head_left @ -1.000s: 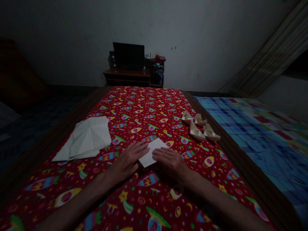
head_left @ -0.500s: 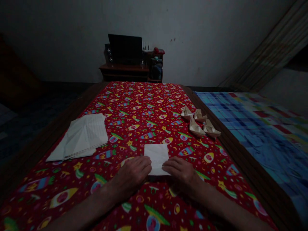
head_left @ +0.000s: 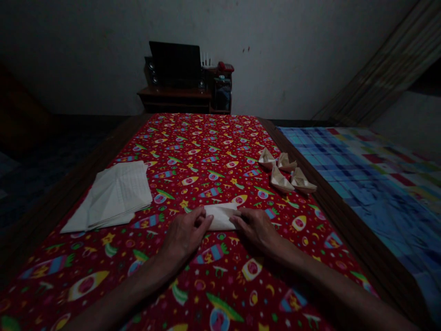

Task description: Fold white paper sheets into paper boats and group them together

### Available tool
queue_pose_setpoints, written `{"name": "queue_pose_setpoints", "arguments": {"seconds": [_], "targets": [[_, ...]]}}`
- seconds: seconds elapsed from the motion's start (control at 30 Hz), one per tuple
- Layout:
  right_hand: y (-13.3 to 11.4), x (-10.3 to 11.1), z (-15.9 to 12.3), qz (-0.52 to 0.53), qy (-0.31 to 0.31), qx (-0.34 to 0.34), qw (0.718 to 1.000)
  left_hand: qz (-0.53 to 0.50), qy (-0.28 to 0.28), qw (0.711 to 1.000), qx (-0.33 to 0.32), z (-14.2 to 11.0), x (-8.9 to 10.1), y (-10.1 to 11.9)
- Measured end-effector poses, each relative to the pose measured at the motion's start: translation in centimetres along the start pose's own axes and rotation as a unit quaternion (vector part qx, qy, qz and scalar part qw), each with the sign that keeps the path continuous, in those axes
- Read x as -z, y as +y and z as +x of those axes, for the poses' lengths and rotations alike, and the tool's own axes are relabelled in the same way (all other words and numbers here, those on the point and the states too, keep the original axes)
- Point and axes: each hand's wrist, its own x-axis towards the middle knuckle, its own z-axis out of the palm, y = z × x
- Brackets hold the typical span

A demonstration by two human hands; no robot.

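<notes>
Between my hands is a sheet of white paper (head_left: 221,218), folded over into a low, wide strip. My left hand (head_left: 189,230) pinches its left end between thumb and fingers. At the opposite end my right hand (head_left: 257,226) grips the paper the same way, thumb on the near side. To the left lies a stack of papers (head_left: 119,195), creased and faintly printed. Several folded paper boats (head_left: 281,180) stand grouped on the right side of the red cloth.
A red patterned cloth (head_left: 206,151) covers the long table, whose dark wooden edge (head_left: 344,230) runs along the right. Beyond its far end stands a desk with a monitor (head_left: 175,64) and a red telephone (head_left: 225,67). A bed with a checked blue cover (head_left: 320,161) is on the right.
The paper was a flat square under my fingers; now its near part is folded up and away, leaving a strip. Both hands have moved slightly forward and grip its ends.
</notes>
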Motion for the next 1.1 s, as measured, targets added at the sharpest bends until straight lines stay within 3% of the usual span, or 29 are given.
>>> {"name": "queue_pose_setpoints", "arguments": {"seconds": [0.13, 0.23, 0.5, 0.7, 0.83, 1.1], "targets": [[-0.1, 0.3, 1.0, -0.019, -0.035, 0.006, 0.999, -0.010, 0.009, 0.999, 0.047, 0.9, 0.1, 0.5], [-0.4, 0.5, 1.5, -0.048, -0.044, 0.009, 0.998, 0.023, 0.015, 0.999, 0.037, 1.0, -0.2, 0.4], [-0.4, 0.3, 1.8, -0.083, -0.027, -0.008, 0.996, 0.185, 0.030, 0.981, -0.045, 0.5, -1.2, -0.6], [0.0, 0.2, 1.8, -0.084, -0.021, 0.004, 0.996, 0.211, 0.041, 0.962, -0.168, 0.1, -1.0, 0.2], [0.3, 0.0, 1.8, -0.090, -0.018, 0.019, 0.996, 0.203, 0.011, 0.940, -0.275, -0.9, -2.2, 0.8], [0.1, 0.0, 1.7, -0.105, -0.006, 0.028, 0.994, 0.222, -0.016, 0.936, -0.272, -2.3, -3.5, 0.5]]}}
